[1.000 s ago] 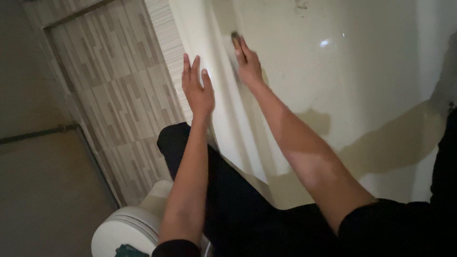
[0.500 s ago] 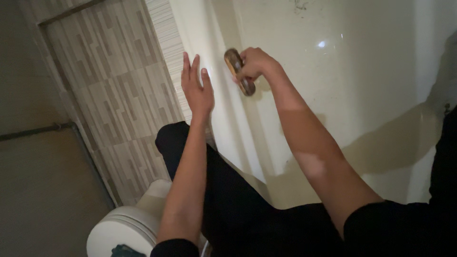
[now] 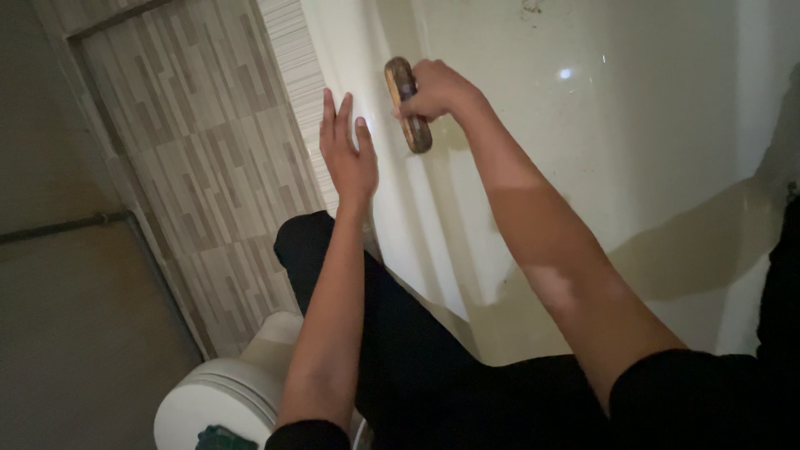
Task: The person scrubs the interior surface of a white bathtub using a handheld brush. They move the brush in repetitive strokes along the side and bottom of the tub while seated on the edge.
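Right hand (image 3: pixel 433 90), fingers clenched on brush (image 3: pixel 407 103); left hand (image 3: pixel 348 158), fingers loosely spread, braces on tub rim (image 3: pixel 367 192). Keep bristles flat against the wall, strokes short.

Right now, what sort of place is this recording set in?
Most likely a bathroom: a white bathtub fills the right side, a tiled panel runs beside it, and a white toilet sits below.

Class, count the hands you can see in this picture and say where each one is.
2. The left hand lies flat, fingers spread, on the white bathtub rim. The right hand is closed around a brown scrubbing brush, held over the tub's inner wall. No others show.
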